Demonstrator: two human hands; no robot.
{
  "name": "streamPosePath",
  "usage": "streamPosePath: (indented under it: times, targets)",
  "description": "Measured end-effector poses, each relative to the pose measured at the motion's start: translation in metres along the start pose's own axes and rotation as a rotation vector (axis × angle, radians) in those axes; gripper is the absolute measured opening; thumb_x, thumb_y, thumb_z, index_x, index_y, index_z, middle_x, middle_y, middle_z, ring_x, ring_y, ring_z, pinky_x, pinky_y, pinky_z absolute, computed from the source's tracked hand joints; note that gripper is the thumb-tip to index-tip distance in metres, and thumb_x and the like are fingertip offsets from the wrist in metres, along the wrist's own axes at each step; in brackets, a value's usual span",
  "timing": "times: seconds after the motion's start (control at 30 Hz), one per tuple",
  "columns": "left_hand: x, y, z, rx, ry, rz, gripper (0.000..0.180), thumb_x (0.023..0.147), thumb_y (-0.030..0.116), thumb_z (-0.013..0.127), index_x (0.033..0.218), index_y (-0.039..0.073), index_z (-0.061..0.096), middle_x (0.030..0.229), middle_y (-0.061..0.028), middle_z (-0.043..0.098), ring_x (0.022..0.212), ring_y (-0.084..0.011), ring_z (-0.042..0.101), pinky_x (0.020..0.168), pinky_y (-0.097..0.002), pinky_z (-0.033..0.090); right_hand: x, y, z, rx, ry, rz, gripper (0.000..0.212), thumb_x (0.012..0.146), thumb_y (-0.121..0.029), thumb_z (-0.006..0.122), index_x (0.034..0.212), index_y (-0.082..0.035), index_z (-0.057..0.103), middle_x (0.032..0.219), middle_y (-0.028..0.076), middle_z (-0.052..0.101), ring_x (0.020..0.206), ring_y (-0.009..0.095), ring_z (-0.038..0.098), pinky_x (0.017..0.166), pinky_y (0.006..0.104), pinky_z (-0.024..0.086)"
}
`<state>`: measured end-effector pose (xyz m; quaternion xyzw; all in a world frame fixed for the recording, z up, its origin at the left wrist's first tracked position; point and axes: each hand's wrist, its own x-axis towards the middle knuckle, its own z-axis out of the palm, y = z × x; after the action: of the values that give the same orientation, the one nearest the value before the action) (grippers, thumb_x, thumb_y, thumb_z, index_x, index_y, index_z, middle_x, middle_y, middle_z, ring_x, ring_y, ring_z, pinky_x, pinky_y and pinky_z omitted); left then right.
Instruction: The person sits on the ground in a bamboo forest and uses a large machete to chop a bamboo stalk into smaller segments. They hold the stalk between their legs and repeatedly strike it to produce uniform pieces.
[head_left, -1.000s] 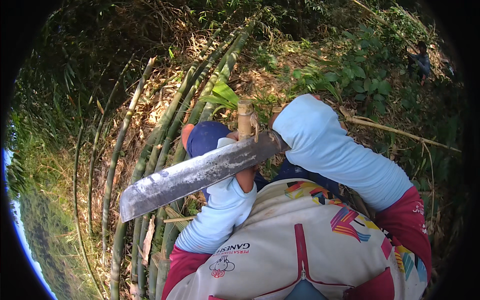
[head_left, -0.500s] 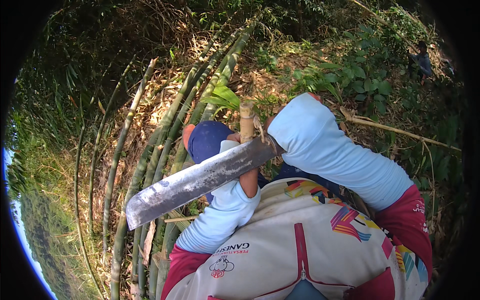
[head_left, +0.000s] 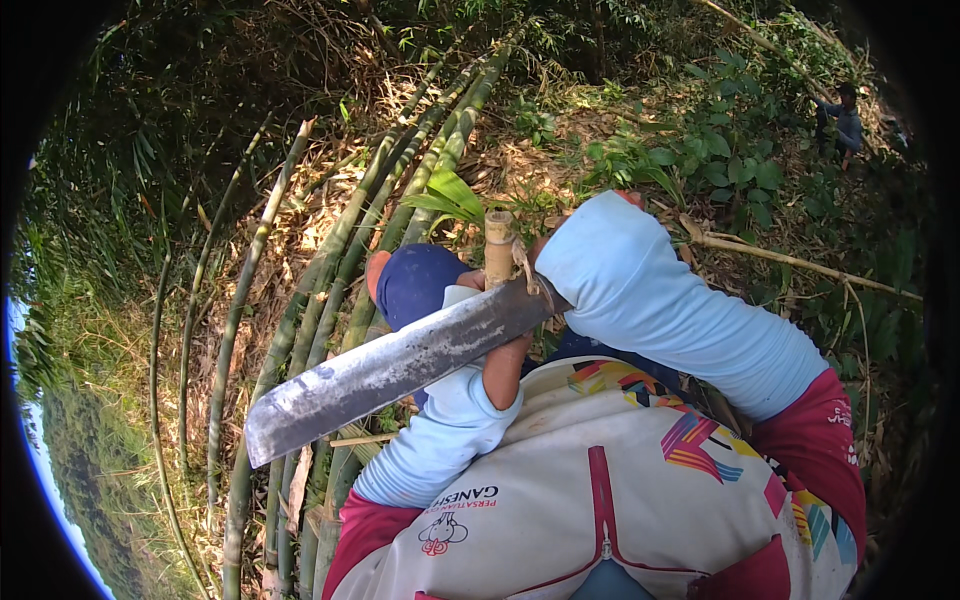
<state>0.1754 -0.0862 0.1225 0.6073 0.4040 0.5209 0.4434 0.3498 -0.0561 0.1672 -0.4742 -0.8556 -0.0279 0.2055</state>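
A long machete point(head_left: 385, 365) with a dark, worn blade lies slantwise in front of me, its broad tip toward the lower left. The blade's base runs in under the cuff of my right arm, where my right hand point(head_left: 541, 247) is closed on the machete, mostly hidden by the light blue sleeve. Behind the blade stands a short, cut bamboo piece point(head_left: 499, 248) with a loose dry fibre strip at its side. My left hand point(head_left: 505, 372) is closed around the bamboo piece's lower part; the blade covers most of its fingers.
Several long green bamboo stems point(head_left: 345, 240) lean on my left. A dry stick point(head_left: 800, 262) lies on my right beside leafy plants point(head_left: 735, 160). Dark blue cloth point(head_left: 415, 280) covers a leg by my left hand. Another person point(head_left: 843, 125) stands far right among the undergrowth.
The machete's tip has shifted slightly down and left. The bamboo piece has moved a little right and down, together with my left hand. The distant person's arm has risen.
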Motion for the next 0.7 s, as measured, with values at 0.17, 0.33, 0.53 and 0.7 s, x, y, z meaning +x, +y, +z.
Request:
streamPosePath:
  times: [0.17, 0.33, 0.53, 0.7]
  targets:
    - [-0.004, -0.008, 0.0, -0.017, 0.012, -0.132, 0.034, 0.085, 0.01, 0.07, 0.109, 0.005, 0.048, 0.096, -0.0031, 0.054, 0.087, -0.0091, 0.052, 0.073, -0.0247, 0.044, 0.0, -0.001, -0.002, 0.011, -0.008, -0.047, 0.01, 0.063, -0.022, 0.067, 0.063, -0.013, 0.064, 0.059, 0.009, 0.057, 0.056, 0.03, 0.059, 0.051, 0.0419, 0.046]
    - [-0.002, -0.002, 0.0, -0.01, 0.016, -0.135, 0.032, 0.086, 0.009, 0.068, 0.11, 0.004, 0.048, 0.098, -0.0044, 0.054, 0.089, -0.0101, 0.053, 0.076, -0.0255, 0.044, 0.001, -0.004, -0.009, 0.034, -0.03, -0.029, 0.008, 0.062, -0.02, 0.068, 0.064, -0.013, 0.065, 0.06, 0.01, 0.057, 0.057, 0.031, 0.059, 0.052, 0.0422, 0.047]
    - [-0.001, 0.007, -0.002, 0.073, -0.058, -0.141, 0.035, 0.087, 0.011, 0.066, 0.114, 0.002, 0.046, 0.098, -0.0054, 0.054, 0.091, -0.0118, 0.052, 0.08, -0.027, 0.043, -0.001, -0.003, -0.006, 0.05, -0.017, -0.023, 0.007, 0.061, -0.019, 0.068, 0.064, -0.013, 0.065, 0.06, 0.01, 0.058, 0.058, 0.031, 0.06, 0.053, 0.0423, 0.047]
    - [-0.006, 0.028, -0.003, -0.079, -0.11, -0.049, 0.043, 0.086, 0.018, 0.066, 0.118, 0.0, 0.043, 0.098, -0.0067, 0.054, 0.089, -0.0132, 0.051, 0.081, -0.0281, 0.042, 0.002, -0.003, -0.007, 0.035, -0.163, 0.018, 0.011, 0.064, -0.022, 0.068, 0.064, -0.011, 0.066, 0.061, 0.011, 0.059, 0.059, 0.032, 0.061, 0.054, 0.0421, 0.047]
